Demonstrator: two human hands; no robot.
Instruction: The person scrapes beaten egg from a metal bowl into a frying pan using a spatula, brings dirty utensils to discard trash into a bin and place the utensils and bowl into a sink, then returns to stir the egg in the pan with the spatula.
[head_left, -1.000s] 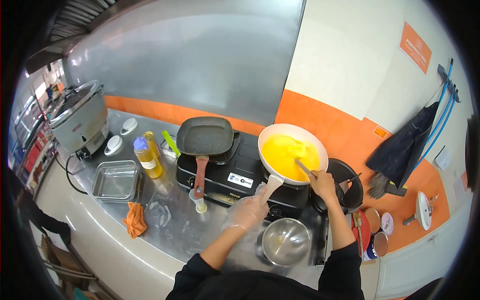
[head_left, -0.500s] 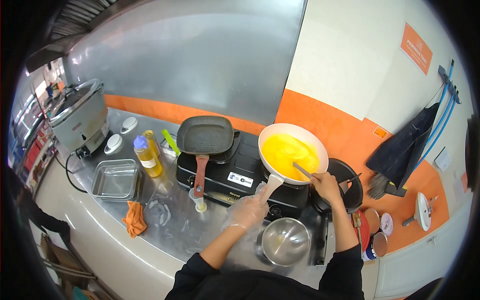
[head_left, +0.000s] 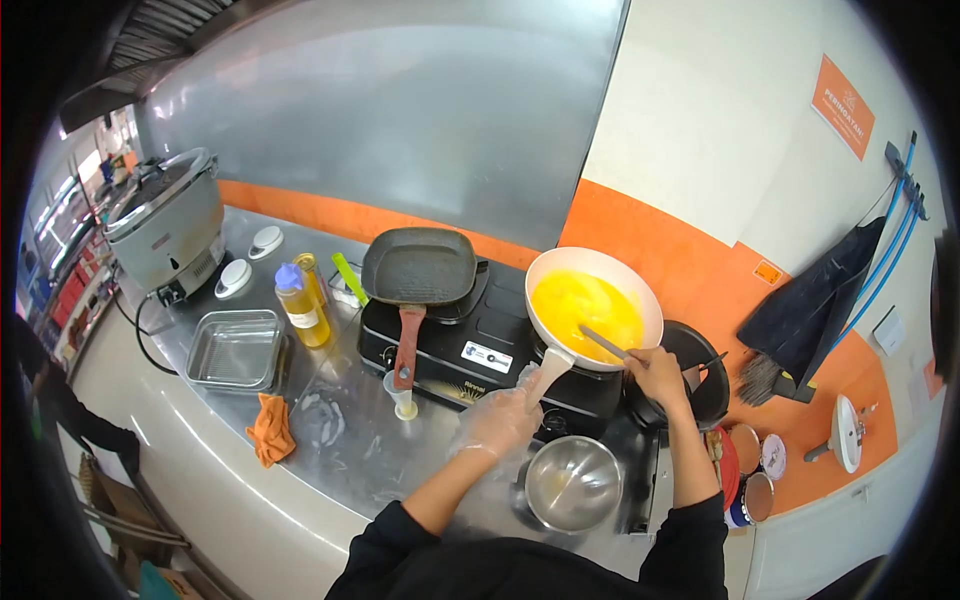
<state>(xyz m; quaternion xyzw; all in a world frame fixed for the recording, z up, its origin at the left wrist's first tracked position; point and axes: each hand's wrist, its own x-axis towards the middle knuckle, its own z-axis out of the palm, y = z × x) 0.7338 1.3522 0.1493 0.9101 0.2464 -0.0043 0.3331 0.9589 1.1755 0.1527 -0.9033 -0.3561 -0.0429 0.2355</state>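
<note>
A white frying pan (head_left: 648, 290) sits tilted on the right side of the black gas stove (head_left: 440, 352), with bright yellow liquid, like beaten egg (head_left: 575, 300), spread inside. My left hand (head_left: 505, 418), in a clear plastic glove, is wrapped round the pan's pale handle (head_left: 551, 372). From the right, my bare right hand (head_left: 655, 375) grips a slim grey utensil (head_left: 603, 343); its far end dips into the yellow liquid, so its exact kind is hidden. Just below the pan handle stands a steel bowl (head_left: 573, 485) with a little residue in it.
On the stove's left burner rests a square grill pan (head_left: 420, 265). An oil bottle (head_left: 303, 308), a glass dish (head_left: 237, 350), an orange cloth (head_left: 270, 431) and a small plastic cup (head_left: 402, 400) stand left. A dark pan (head_left: 708, 395) lies right, near my right hand.
The utensil's tip has shifted left through the yellow liquid, my right hand moving with it. My left hand keeps its hold on the handle. The whole view has turned slightly.
</note>
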